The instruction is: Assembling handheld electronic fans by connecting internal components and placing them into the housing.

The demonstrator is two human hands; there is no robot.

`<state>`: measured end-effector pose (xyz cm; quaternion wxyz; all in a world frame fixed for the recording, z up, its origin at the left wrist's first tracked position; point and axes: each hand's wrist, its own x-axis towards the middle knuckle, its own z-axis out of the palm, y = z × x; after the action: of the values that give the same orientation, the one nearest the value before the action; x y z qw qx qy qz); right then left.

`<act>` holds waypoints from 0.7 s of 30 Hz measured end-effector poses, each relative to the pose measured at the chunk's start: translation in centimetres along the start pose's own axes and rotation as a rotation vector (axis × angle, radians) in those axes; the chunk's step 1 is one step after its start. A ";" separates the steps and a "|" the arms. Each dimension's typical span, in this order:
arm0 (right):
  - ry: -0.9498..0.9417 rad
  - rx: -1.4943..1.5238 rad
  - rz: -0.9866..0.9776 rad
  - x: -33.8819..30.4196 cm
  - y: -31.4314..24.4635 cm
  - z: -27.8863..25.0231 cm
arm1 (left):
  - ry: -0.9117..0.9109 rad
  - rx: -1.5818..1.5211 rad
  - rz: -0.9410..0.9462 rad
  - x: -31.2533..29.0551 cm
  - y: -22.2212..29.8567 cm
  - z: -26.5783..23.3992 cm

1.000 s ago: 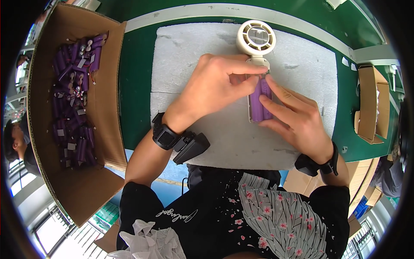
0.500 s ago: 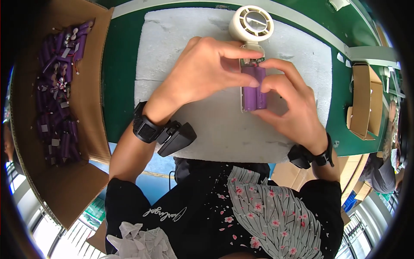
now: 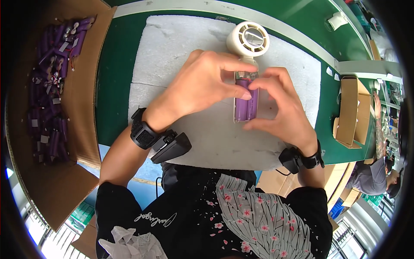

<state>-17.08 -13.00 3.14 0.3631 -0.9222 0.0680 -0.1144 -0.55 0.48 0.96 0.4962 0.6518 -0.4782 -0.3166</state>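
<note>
A white handheld fan [image 3: 230, 42] lies on the foam sheet with its round head away from me and its handle toward me. Inside the open handle sits a purple battery pack [image 3: 241, 108] of two cells side by side. Part of a green circuit board [image 3: 242, 74] shows above the cells. My left hand [image 3: 202, 80] grips the fan, fingers at its neck and thumb pressing on the cells. With bent fingers at the pack's upper right and thumb by its lower end, my right hand [image 3: 286, 110] is closed around the battery pack.
A cardboard box [image 3: 82, 99] of purple battery packs [image 3: 51, 103] stands at the left. The white foam sheet [image 3: 194, 138] covers the green table [image 3: 113, 95]. At the right is a small open carton [image 3: 355, 112]. Farther right, another person [image 3: 371, 179] sits with an arm outstretched.
The battery pack now lies more squarely within the handle. My right fingers have shifted slightly along it, while my left hand keeps its grip. The whole view has moved a little.
</note>
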 end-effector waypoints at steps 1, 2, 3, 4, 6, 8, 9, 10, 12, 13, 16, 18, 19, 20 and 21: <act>0.005 0.051 0.002 0.2 0.2 -0.1 | 0.015 0.001 0.012 0.0 -0.1 0.0; 0.009 0.102 0.005 0.4 0.3 -0.2 | 0.021 0.000 0.012 0.0 -0.4 0.2; 0.007 0.096 0.000 0.6 0.4 -0.1 | 0.032 0.014 0.075 0.1 -0.7 0.3; 0.030 0.102 0.002 0.5 0.8 0.3 | 0.044 0.028 0.137 0.3 -1.1 0.5; 0.101 0.097 -0.024 0.6 1.1 0.2 | 0.071 0.062 0.239 0.7 -1.0 0.8; 0.119 0.134 0.001 0.6 0.5 0.4 | 0.057 0.044 0.246 0.3 -0.9 1.3; 0.129 0.185 0.047 0.6 0.1 0.7 | 0.051 0.037 0.245 0.2 -0.9 1.2; 0.137 0.232 0.107 0.4 0.0 0.9 | 0.057 0.038 0.257 0.1 -0.8 1.3; 0.137 0.247 0.107 0.4 0.4 0.8 | 0.002 0.062 0.253 0.0 -0.5 1.2; 0.129 0.275 0.119 0.3 0.4 0.9 | -0.025 0.075 0.245 -0.1 -0.3 1.2; 0.101 0.289 0.113 0.1 0.3 0.6 | -0.039 0.059 0.263 -0.1 -0.5 1.2; 0.058 0.271 0.094 0.2 0.3 0.4 | -0.039 0.060 0.272 -0.1 -0.6 1.1; 0.056 0.270 0.079 0.0 0.4 0.4 | -0.058 0.044 0.269 -0.1 -0.5 1.2; 0.044 0.240 0.065 -0.4 0.5 0.3 | -0.076 0.032 0.260 -0.1 -0.4 1.1; 0.033 0.208 0.052 -0.8 0.6 0.3 | -0.094 0.018 0.252 -0.1 -0.4 0.9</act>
<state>-17.82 -13.11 2.35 0.4584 -0.8755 0.0857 -0.1263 -1.29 0.30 0.27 0.5033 0.5755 -0.5818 -0.2776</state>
